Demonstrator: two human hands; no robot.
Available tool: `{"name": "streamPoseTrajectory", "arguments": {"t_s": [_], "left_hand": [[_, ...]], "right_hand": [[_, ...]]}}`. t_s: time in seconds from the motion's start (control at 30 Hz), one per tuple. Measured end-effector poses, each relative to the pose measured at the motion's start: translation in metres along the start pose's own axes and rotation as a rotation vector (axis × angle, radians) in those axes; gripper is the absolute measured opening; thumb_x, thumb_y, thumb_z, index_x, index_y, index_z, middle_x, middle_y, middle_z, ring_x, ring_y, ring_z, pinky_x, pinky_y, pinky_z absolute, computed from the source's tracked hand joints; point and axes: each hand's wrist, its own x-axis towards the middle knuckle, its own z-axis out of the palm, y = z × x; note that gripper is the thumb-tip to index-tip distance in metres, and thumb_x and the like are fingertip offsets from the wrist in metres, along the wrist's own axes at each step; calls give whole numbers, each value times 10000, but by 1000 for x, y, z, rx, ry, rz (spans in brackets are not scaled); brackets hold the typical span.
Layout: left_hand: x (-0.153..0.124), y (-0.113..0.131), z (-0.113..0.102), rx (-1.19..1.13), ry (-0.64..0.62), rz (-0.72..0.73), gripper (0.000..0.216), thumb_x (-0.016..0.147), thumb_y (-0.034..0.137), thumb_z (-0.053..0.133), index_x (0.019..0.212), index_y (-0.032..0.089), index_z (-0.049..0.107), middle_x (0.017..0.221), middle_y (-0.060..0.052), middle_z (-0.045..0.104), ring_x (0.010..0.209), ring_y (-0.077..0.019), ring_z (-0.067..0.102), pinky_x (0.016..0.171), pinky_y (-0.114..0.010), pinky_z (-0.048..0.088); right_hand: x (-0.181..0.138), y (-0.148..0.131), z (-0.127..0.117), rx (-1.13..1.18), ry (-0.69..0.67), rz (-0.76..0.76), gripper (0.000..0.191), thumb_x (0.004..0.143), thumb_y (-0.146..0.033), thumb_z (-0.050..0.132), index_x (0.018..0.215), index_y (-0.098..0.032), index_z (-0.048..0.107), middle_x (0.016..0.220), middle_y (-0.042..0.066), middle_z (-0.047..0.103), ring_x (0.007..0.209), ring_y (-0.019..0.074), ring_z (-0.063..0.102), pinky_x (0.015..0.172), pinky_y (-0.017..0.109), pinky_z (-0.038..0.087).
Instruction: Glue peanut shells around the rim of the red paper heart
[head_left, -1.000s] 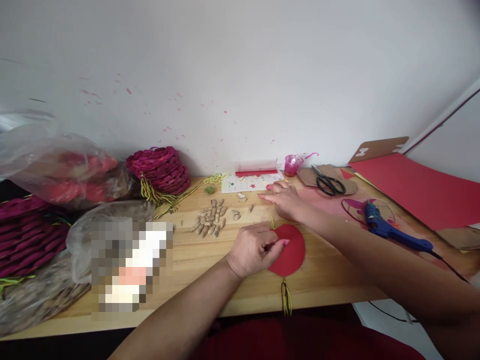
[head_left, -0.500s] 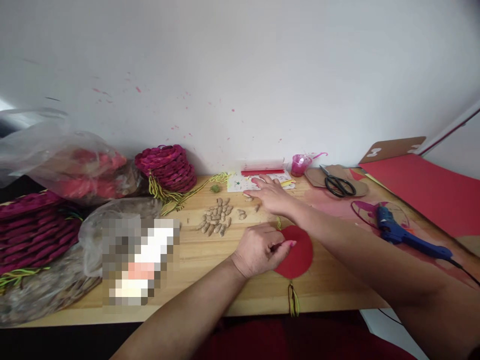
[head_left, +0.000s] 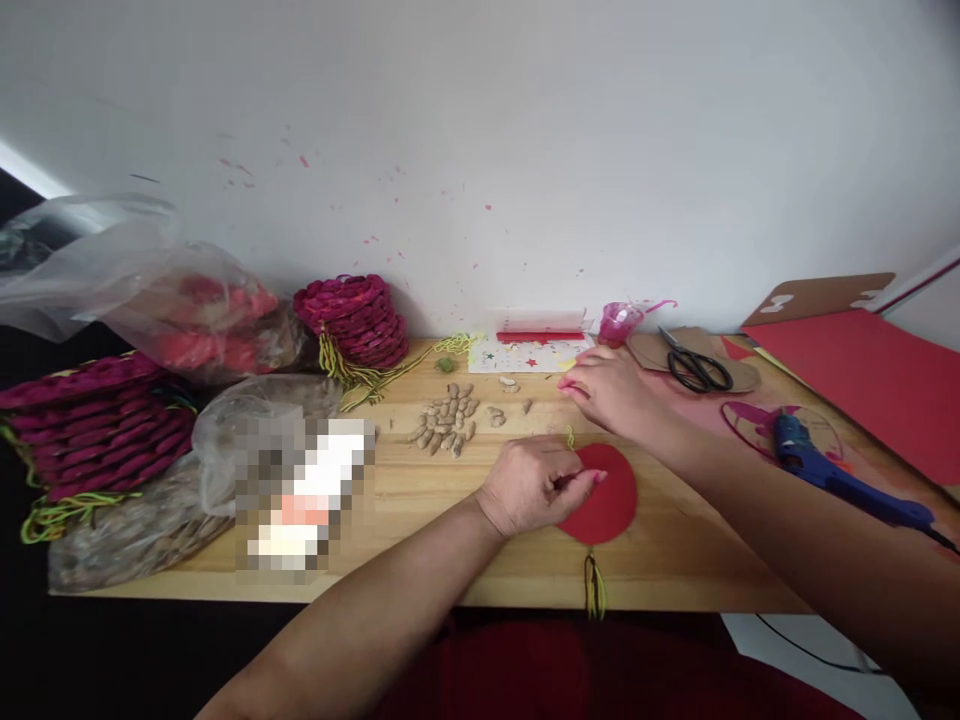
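My left hand lies curled over the left part of a red disc, its thumb stretched across the red surface. Whatever is inside those fingers is hidden. A yellow-green and dark tassel hangs from the disc's near edge, and a small yellow-green loop shows at its far edge. Beyond the disc, my right hand is above the table with its fingertips drawn together; I cannot make out anything in them. Left of it are a few loose peanuts and a pile of peanuts.
At the right lie black-handled scissors, a blue glue gun and red sheet material. A pink cup and a star-marked card stand near the wall. Magenta woven baskets and plastic bags fill the left.
My right hand has drawn back from the card toward the right, its spread fingers now closed together. My left hand stays on the disc. The view has shifted slightly.
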Motion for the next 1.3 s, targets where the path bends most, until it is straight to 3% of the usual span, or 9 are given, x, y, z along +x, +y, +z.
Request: {"name": "streamPoseTrajectory", "arguments": {"t_s": [0.13,0.27,0.43,0.57,0.7,0.8,0.93,1.17,1.3], "left_hand": [[1,1,-6,-46,47,-54,405,977,335,568,608,169,604,561,-3,584,536,-109,524,553,-249,414],[4,-3,-13,-98,165,-132,268,986,305,567,816,157,711,713,-35,704,655,-126,625,649,-243,479],[5,-9,-21,-69,259,-271,199,962,258,587,1097,169,703,760,-6,682,599,-96,575,615,-211,476],[2,-7,-22,-37,221,-261,187,935,244,606,1076,184,713,695,21,632,560,-87,530,578,-201,446],[1,-5,-21,-28,195,-250,197,916,245,610,1070,186,718,607,51,549,510,-83,471,532,-197,411],[2,-7,-21,-30,208,-280,193,919,275,605,1037,180,724,581,56,522,495,-83,446,508,-197,387],[2,-13,-22,-33,250,-320,225,912,310,616,1045,164,724,570,56,516,490,-82,429,513,-202,380],[2,-21,-24,0,275,-387,287,899,359,601,1032,139,729,553,46,508,483,-92,407,510,-224,358],[0,-24,-22,-8,279,-396,293,891,376,607,1025,149,734,550,51,481,490,-96,399,510,-226,355]], "right_hand": [[-36,-2,-16,65,64,57,298,938,-345,557,770,-170,731,789,116,718,835,269,629,815,396,460],[-88,-2,-29,270,219,166,304,929,-259,535,1182,-188,687,1185,111,719,1043,254,665,840,359,514],[-163,3,-36,421,365,576,250,922,-444,600,835,-232,701,674,12,709,458,154,597,490,304,458],[-211,29,-41,22,413,706,358,942,-487,537,766,-228,710,658,28,697,592,200,646,560,320,465],[-243,67,-49,-161,373,762,381,931,-442,506,703,-210,704,778,123,716,851,316,667,732,415,498],[-252,88,-48,-222,269,724,244,846,-277,553,952,-165,742,1008,169,741,1043,365,631,912,487,470],[-245,102,-40,-240,107,699,502,783,-205,571,1267,-95,642,1184,215,704,1100,398,619,936,531,456],[-230,110,-39,-203,-46,667,677,784,-118,514,1459,-163,496,1296,183,661,1142,371,604,909,471,473],[-227,118,-41,-176,-70,691,653,756,-152,560,1408,-168,558,1306,187,651,1094,361,627,867,432,490]]}}
